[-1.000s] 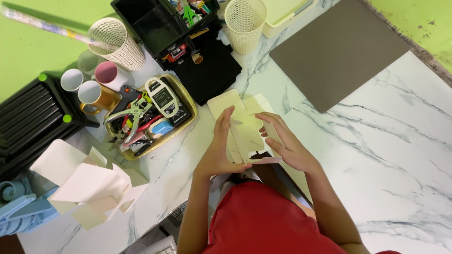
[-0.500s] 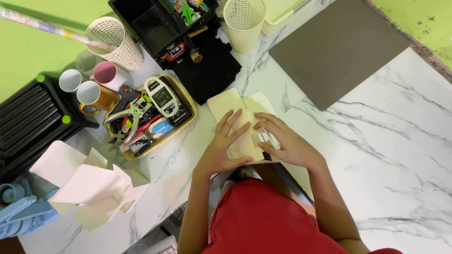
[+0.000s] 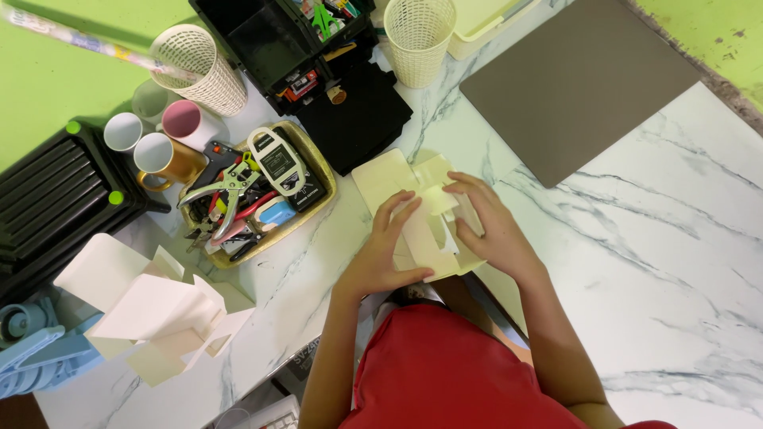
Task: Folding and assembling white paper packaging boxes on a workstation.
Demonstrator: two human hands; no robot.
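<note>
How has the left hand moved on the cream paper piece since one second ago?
Yes, slightly. The left hand drew back toward the person's body, away from the gold tray; its fingers now rest nearer the middle of the cream paper piece.

Small white handheld device with a dark rectangular screen (image 3: 277,163) lying in the gold tray (image 3: 323,205) left of the hands, a red-and-white labelled packet (image 3: 300,83) in the black organiser (image 3: 262,36) above it, print too small to make out

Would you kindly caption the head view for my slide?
Both hands, left and right, press a folded cream card on a marble table beside a tool tray.
</note>
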